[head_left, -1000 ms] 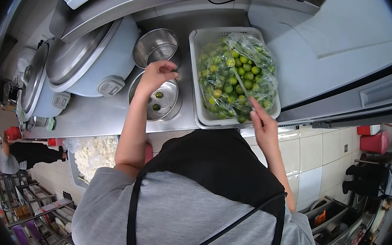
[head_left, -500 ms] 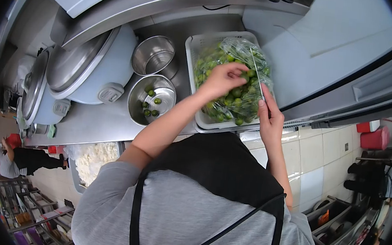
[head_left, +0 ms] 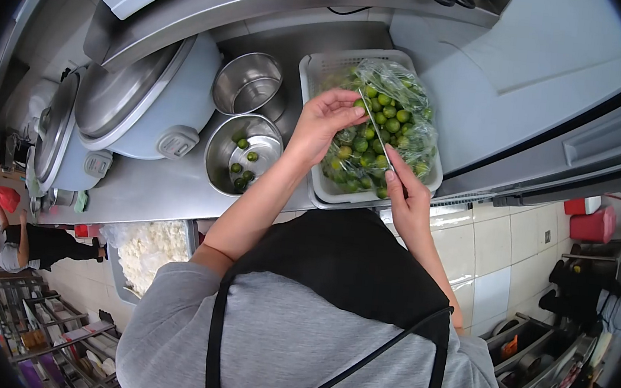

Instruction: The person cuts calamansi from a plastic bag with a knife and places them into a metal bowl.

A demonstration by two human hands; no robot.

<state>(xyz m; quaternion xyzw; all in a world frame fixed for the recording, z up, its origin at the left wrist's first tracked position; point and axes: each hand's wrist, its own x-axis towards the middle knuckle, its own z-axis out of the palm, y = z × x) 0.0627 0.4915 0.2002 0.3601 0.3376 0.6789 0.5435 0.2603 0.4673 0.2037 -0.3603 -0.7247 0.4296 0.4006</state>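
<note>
My right hand [head_left: 407,194] is closed around the handle of a knife [head_left: 378,129], whose thin blade points up and left over the fruit. Close to the blade tip, my left hand [head_left: 325,123] pinches a small green lime [head_left: 361,104] between thumb and fingers. Both hands are above a white plastic basket [head_left: 311,82], where many limes [head_left: 392,125] lie in a clear plastic bag [head_left: 389,78]. To the left, a steel bowl [head_left: 214,147] contains several limes. Another steel pot [head_left: 243,83] sits behind it.
Two large rice cookers [head_left: 142,114] stand on the steel counter [head_left: 134,196] at left. A grey appliance [head_left: 554,150] borders the basket on the right. Below the counter is a tub of pale, chopped-looking food [head_left: 151,257]. Other people [head_left: 58,250] stand at the far left and far right.
My left hand has moved left, away from the bag, with a lime in its fingertips. The right hand has brought the knife left and tilted its blade toward that lime.
</note>
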